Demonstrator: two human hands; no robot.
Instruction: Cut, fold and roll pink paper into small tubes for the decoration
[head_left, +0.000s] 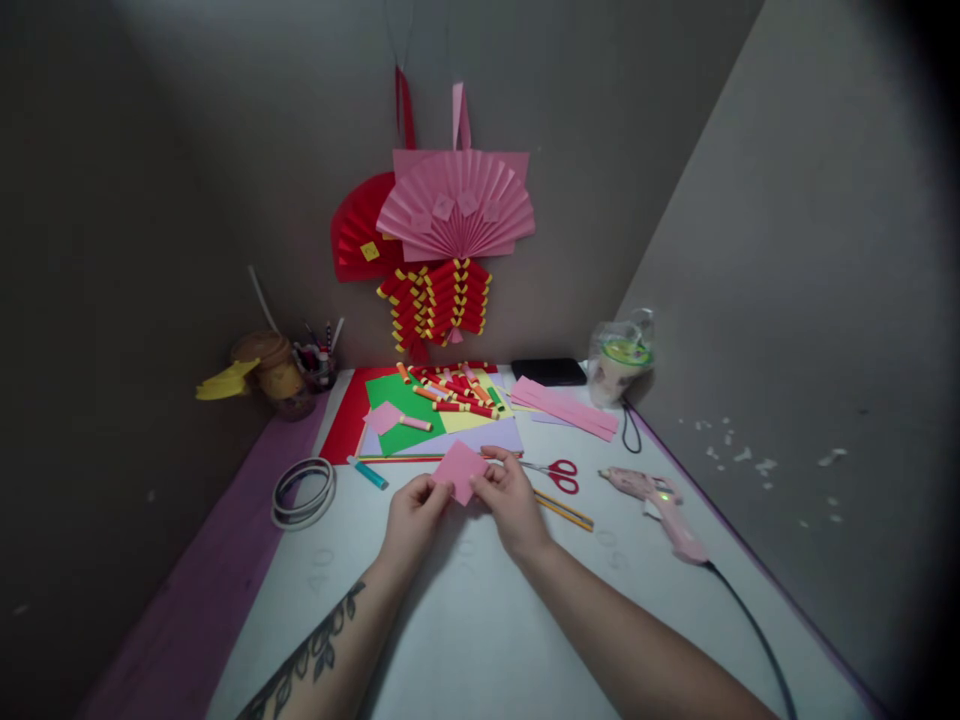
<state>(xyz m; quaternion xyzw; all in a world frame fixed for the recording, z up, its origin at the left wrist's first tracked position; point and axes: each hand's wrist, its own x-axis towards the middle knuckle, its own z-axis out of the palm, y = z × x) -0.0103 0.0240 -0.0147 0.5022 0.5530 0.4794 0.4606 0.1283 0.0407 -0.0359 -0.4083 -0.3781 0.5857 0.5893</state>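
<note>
A small pink paper square (460,470) is held up with one corner pointing toward me. My left hand (417,508) pinches its lower left edge, and my right hand (514,500) pinches its right side. Just beyond my right fingers lie red-handled scissors (562,477), and two yellow pencils (564,510) rest beside that hand. A teal glue tube or cutter-like stick (367,473) sits to the left of my left hand. Behind the square, another pink paper square (383,417) lies on a green sheet (405,390).
Rolled red and orange paper tubes (465,390) lie on coloured sheets. A pink glue gun (660,505) with a cord and pink strips (566,408) are at right. Tape rolls (303,494) and a cup (281,375) stand left. A pink paper fan (457,205) hangs on the wall.
</note>
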